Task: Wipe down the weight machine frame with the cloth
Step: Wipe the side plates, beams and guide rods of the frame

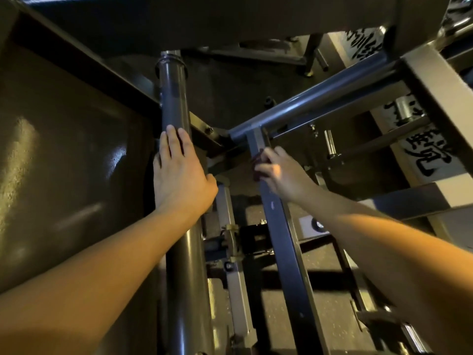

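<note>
Seen from the head camera, a dim gym space shows dark speckled floor [332, 311] below and a pale banner [432, 160] with large black characters off to the right. A broad, glossy dark panel [64, 162] fills the left side.

The weight machine frame [320, 96] crosses the middle as painted tubes and bars: a thick round post [174, 98] runs up the centre-left, a slanted round tube meets a square bar [284, 239] at a joint near the centre, and chrome rollers [404, 108] show further right.

The left hand [179, 172] lies on the round post, its grip spread flat with straight fingers pointing up along the tube and holding nothing.

The right hand [284, 172] reaches to the square bar just below the joint, its grip curled and pinching the cloth [257, 162]. The cloth is dark red, bunched small, mostly hidden by the fingers, and pressed against the bar's left face.
</note>
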Demonstrator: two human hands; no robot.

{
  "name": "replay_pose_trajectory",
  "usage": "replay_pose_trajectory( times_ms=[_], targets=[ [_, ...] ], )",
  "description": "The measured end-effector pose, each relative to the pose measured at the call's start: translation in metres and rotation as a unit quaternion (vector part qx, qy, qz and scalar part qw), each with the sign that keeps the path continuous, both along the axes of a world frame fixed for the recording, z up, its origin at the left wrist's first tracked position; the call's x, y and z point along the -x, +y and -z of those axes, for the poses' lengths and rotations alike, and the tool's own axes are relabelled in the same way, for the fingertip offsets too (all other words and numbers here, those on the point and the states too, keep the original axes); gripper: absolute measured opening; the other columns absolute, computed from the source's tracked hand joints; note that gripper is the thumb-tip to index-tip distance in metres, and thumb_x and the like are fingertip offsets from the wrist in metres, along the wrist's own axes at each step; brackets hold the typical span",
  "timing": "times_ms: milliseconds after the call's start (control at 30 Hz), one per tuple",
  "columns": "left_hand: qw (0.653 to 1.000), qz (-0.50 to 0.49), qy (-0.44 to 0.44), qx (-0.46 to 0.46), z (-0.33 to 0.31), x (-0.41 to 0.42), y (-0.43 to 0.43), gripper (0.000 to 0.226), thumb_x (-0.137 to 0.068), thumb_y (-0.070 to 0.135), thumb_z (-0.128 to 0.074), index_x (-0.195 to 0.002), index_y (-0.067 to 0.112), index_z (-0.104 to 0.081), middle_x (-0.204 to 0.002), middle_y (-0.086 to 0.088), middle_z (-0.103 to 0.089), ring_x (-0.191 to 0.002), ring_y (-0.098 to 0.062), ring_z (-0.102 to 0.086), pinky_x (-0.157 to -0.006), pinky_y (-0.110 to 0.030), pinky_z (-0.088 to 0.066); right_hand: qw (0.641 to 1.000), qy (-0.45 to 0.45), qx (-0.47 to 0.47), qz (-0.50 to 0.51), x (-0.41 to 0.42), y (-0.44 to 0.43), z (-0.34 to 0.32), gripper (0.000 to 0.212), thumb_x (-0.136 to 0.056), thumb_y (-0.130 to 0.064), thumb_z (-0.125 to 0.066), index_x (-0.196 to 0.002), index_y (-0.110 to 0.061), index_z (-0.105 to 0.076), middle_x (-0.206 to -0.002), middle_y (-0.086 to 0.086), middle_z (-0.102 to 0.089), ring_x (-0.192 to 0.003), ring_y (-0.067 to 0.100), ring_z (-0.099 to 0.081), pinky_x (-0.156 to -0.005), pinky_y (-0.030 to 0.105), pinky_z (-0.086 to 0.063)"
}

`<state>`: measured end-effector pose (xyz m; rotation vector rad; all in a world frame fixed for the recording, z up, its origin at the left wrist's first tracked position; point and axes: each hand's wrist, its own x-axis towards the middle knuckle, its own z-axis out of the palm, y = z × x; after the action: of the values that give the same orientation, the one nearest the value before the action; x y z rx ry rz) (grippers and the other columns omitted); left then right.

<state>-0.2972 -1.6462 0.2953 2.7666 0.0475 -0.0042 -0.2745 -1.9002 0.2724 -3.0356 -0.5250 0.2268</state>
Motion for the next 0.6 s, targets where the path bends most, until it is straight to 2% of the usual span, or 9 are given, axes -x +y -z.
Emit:
replay_pose_trajectory(
  times_ms=[100,233,333,400,500,600],
  targets=[
    [1.000,0.004,0.007,0.007,-0.002,0.000,0.000,0.105,-0.091,0.042,-0.068,-0.163,0.012,0.003,-0.170,-0.014,0.006,-0.158,-0.030,0.004,-0.125,-0.049,-0.014,0.999,-0.021,-0.037,0.029,0.008,0.003,-0.002,0.036,-0.091,-0.026,-0.071,-0.127,-0.027,-0.067,-0.137,-0.003,-0.038,-0.122,0.015,-0.049,-0.104,0.039,-0.049],
    [1.000,-0.007,0.017,0.018,-0.007,0.002,-0.002,0.105,-0.091,0.041,-0.069,-0.163,0.012,0.003,-0.171,-0.013,0.007,-0.158,-0.029,0.005,-0.126,-0.049,-0.013,0.994,0.106,-0.032,0.009,0.089,-0.012,-0.011,0.039,-0.094,-0.049,-0.064,-0.131,-0.035,-0.064,-0.142,-0.011,-0.031,-0.130,0.011,-0.045,-0.109,0.040,-0.046],
    [0.999,-0.011,0.023,0.031,-0.010,0.004,-0.001,0.104,-0.092,0.039,-0.068,-0.163,0.013,0.003,-0.171,-0.011,0.008,-0.158,-0.028,0.006,-0.125,-0.048,-0.012,0.986,0.166,-0.028,-0.012,0.113,-0.019,-0.021,0.037,-0.098,-0.038,-0.063,-0.135,-0.032,-0.063,-0.148,-0.008,-0.035,-0.135,0.009,-0.041,-0.113,0.032,-0.039],
    [0.999,-0.014,0.023,0.037,-0.011,0.003,-0.001,0.104,-0.092,0.039,-0.068,-0.163,0.013,0.003,-0.171,-0.011,0.008,-0.158,-0.027,0.006,-0.126,-0.048,-0.012,0.989,0.145,-0.024,-0.017,0.107,-0.017,-0.020,0.035,-0.101,-0.033,-0.059,-0.136,-0.031,-0.062,-0.148,-0.007,-0.038,-0.135,0.010,-0.041,-0.111,0.029,-0.038],
    [0.999,-0.012,0.015,0.037,-0.009,0.002,-0.001,0.103,-0.092,0.038,-0.067,-0.163,0.013,0.003,-0.171,-0.011,0.008,-0.158,-0.027,0.006,-0.126,-0.047,-0.012,0.997,0.060,-0.055,0.010,0.069,-0.015,-0.003,0.036,-0.100,-0.036,-0.051,-0.135,-0.032,-0.060,-0.147,-0.005,-0.039,-0.132,0.012,-0.045,-0.105,0.024,-0.037],
    [0.999,-0.008,0.009,0.033,-0.003,0.000,0.000,0.102,-0.092,0.040,-0.067,-0.163,0.014,0.002,-0.171,-0.010,0.007,-0.158,-0.026,0.005,-0.126,-0.047,-0.014,0.999,-0.021,-0.041,0.017,-0.003,-0.007,0.021,0.033,-0.098,-0.030,-0.055,-0.129,-0.035,-0.065,-0.147,-0.003,-0.041,-0.133,0.017,-0.043,-0.112,0.037,-0.041]
  ],
)
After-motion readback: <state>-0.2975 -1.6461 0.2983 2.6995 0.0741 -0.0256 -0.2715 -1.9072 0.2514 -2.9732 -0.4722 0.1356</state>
